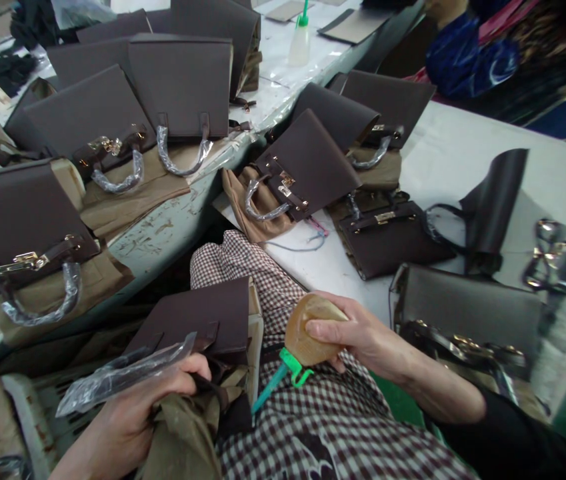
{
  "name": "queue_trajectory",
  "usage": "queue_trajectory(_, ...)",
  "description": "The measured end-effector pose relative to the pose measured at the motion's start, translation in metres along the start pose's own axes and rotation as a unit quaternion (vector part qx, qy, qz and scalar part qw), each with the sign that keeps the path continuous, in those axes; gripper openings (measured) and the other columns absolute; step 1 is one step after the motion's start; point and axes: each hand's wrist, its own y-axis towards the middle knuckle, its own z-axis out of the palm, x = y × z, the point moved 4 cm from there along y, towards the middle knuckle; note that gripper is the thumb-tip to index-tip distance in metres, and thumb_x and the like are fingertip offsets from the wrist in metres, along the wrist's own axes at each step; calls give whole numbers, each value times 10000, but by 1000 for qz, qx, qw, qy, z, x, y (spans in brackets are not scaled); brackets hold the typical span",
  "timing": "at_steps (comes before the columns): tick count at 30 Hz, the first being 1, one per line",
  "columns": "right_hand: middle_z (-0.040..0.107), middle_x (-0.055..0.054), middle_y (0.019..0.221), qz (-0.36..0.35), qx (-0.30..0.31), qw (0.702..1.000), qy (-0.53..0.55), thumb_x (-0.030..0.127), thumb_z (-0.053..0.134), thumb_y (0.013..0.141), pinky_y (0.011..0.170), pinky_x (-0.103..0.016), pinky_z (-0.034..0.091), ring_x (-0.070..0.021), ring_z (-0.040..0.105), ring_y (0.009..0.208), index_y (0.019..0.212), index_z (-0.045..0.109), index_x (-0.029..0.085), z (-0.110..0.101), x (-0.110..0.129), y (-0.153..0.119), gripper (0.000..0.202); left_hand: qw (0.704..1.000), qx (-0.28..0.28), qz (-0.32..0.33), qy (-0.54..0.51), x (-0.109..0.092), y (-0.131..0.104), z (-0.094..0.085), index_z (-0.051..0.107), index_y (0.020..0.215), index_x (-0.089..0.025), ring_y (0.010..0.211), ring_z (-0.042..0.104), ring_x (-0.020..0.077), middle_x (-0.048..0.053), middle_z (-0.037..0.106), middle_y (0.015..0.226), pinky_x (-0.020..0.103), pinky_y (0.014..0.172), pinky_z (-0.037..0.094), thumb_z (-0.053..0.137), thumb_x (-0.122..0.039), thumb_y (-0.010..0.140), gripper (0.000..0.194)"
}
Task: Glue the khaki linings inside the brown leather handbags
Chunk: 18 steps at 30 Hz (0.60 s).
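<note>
My left hand grips a dark brown handbag on my lap by its plastic-wrapped handle, above olive lining fabric. My right hand squeezes a small amber glue bottle with a green nozzle pointing down-left toward the bag's open side edge. Checked trousers lie under both.
Several more brown handbags with wrapped handles crowd the tables: left, back, centre, right. A white glue bottle stands on the far table. Another person in blue sits at the upper right.
</note>
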Motion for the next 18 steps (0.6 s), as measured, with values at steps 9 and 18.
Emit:
queue_trajectory(9,634,-7,772,-28,-102,983,-153,510,790,813,417,-238,467,-146,556,582,997,653,183,-27,-1,21,399,1000,7,1,-2,4,-3,2,651,1008,-231,1056,744,148,38,754,1166,168,971,535,667,-104,939,145)
queue_trajectory(18,683,-35,849,-71,-191,936,-285,520,751,818,579,-345,527,-232,640,702,1049,610,224,-36,-3,23,401,999,-24,28,-4,-2,3,-1,649,1012,-244,1035,754,147,25,762,1150,166,969,539,697,-86,901,200)
